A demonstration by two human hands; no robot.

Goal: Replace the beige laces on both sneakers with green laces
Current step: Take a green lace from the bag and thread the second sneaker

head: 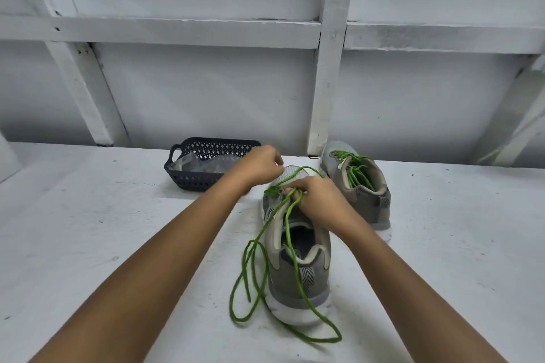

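Near sneaker (298, 262) heel toward person, so eyelets easy to reach. Right hand (321, 200) fingers clamped on lace (250, 274), likely threading. Left hand (259, 168) fingers curled by toe; hold unclear. Far sneaker (365, 200) already green-laced.

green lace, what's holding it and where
The right hand pinches the green lace by the near sneaker's eyelets; the left hand's hold cannot be told.

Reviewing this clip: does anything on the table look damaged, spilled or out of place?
Nothing is damaged or spilled. Only the green lace of the near grey sneaker looks untidy: its long loose ends trail off the shoe in loops across the white table, as expected mid-lacing.
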